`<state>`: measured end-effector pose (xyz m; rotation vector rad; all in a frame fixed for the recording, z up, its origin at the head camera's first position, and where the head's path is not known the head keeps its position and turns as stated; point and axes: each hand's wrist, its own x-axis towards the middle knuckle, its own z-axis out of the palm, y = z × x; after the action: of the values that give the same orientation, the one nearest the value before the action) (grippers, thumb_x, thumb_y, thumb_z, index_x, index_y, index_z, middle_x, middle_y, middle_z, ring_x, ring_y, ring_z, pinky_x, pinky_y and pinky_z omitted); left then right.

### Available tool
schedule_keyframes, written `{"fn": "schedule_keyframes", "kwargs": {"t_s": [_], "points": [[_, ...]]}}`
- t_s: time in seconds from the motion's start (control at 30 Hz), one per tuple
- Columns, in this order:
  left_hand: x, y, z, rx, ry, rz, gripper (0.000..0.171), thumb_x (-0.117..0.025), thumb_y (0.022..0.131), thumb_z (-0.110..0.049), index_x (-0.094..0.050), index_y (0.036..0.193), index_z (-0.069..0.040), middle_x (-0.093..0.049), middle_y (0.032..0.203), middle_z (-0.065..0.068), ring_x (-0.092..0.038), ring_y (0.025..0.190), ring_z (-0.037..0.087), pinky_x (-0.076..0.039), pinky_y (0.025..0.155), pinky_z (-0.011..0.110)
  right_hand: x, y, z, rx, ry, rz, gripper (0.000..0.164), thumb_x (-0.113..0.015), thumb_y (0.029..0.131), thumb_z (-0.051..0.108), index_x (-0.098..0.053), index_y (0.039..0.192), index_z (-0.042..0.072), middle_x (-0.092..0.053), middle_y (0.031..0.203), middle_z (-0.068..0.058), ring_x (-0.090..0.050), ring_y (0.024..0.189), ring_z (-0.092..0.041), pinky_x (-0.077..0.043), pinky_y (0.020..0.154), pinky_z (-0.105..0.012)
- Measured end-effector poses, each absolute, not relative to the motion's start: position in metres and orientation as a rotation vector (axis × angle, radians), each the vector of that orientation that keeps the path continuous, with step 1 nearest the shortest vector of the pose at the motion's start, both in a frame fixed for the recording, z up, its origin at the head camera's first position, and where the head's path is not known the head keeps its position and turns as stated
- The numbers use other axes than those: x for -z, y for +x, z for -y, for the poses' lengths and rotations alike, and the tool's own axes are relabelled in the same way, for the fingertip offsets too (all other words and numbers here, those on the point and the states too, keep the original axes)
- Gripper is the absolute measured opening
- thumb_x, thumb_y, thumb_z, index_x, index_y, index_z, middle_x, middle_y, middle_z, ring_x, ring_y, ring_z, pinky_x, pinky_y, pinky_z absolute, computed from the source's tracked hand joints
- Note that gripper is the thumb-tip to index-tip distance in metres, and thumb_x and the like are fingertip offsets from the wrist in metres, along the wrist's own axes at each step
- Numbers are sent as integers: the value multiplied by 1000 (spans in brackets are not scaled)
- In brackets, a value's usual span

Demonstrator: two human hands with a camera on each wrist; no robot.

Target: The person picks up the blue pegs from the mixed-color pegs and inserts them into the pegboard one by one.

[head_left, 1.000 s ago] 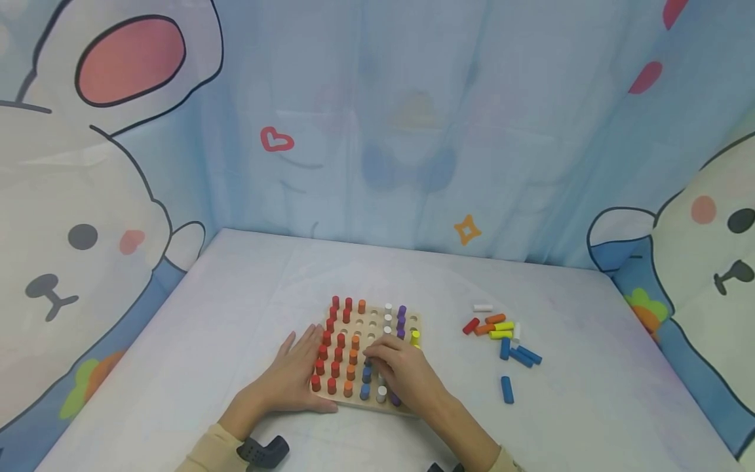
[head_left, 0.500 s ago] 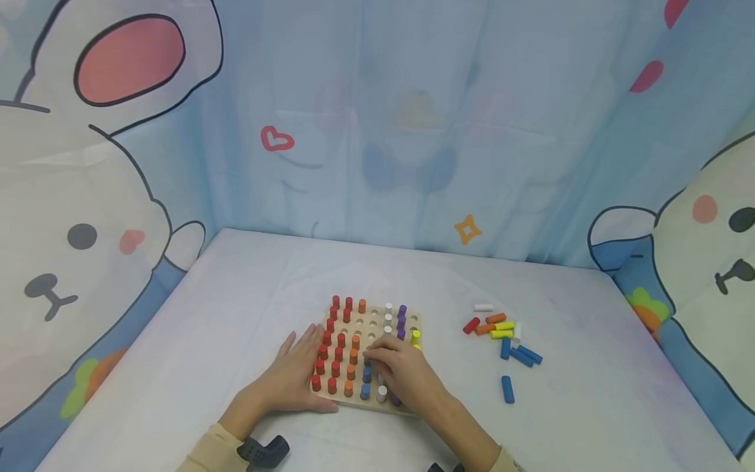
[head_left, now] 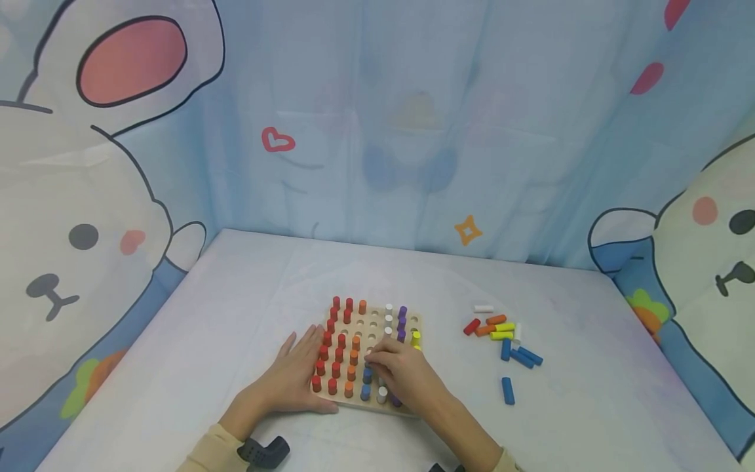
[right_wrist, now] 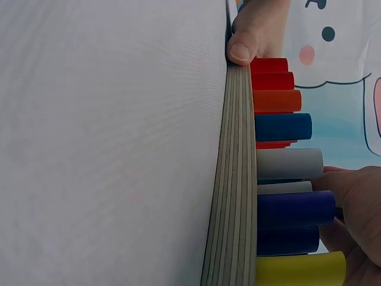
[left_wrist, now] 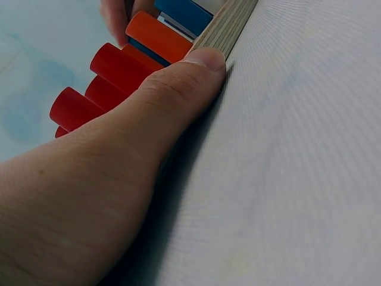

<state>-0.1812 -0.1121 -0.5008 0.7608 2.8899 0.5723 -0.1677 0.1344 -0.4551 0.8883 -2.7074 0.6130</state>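
Note:
A wooden pegboard [head_left: 361,404] lies on the table in the head view, with columns of upright red, orange, blue, white, purple and yellow pegs. My left hand [head_left: 289,380] braces its near left corner, fingers laid along the left side. In the left wrist view the thumb [left_wrist: 184,74] presses the front edge. Over the board's middle, my right hand [head_left: 409,373] pinches a blue peg [head_left: 368,362] between thumb and fingertips, at the third place from the front in the blue column. The fingers cover most of that peg and some white and purple pegs.
Loose pegs lie right of the board: several blue ones [head_left: 508,391], plus yellow [head_left: 502,335], orange [head_left: 485,330], white [head_left: 483,309] and one red [head_left: 471,326]. Bare holes [head_left: 373,324] show in the board's far middle. A printed curtain [head_left: 383,131] hangs behind the table.

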Motion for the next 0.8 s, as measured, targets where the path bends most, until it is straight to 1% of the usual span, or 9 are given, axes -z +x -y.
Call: {"fn": "schedule_keyframes", "kwargs": {"t_s": [0.17,0.27,0.37,0.5,0.6,0.8], "points": [[498,-181,111,-582,762,-2890,129,-59,62,-83,-11,153,-6,-13,161,7,-7,149,23,-3,119,53,452,-167,-135,-596,874,2733,14,-72,84,14,-75,98,15,-69,95,7,-67,89,-6,-54,78,-16],[498,-180,112,-571,758,-2893,129,-58,62,-84,-11,153,-6,-13,161,7,-7,149,23,-3,119,53,448,-166,-135,-576,863,2778,16,-71,84,12,-75,100,13,-70,98,5,-68,94,-10,-55,80,-19],[498,-180,111,-576,753,-2888,129,-58,62,-84,-11,153,-6,-13,161,7,-7,149,23,-2,119,53,442,-164,-135,-540,851,2859,20,-71,84,11,-73,104,13,-71,103,2,-67,101,-15,-55,82,-24],[496,-179,111,-595,743,-2871,128,-60,62,-82,-11,153,-6,-12,161,7,-6,149,22,-2,119,53,439,-162,-133,-459,863,2954,29,-68,86,7,-70,114,13,-69,112,-2,-64,109,-20,-54,87,-29],[496,-179,110,-596,735,-2863,128,-60,62,-82,-11,153,-7,-12,161,6,-6,149,22,-2,119,53,440,-162,-132,-412,877,2973,31,-65,88,5,-68,118,13,-68,115,-3,-63,111,-20,-54,88,-29],[497,-180,110,-574,725,-2870,129,-59,61,-83,-12,153,-7,-12,161,5,-5,149,21,-2,119,52,441,-161,-131,-395,873,2968,31,-64,88,5,-68,118,13,-68,115,-2,-64,110,-19,-54,88,-29]]}}
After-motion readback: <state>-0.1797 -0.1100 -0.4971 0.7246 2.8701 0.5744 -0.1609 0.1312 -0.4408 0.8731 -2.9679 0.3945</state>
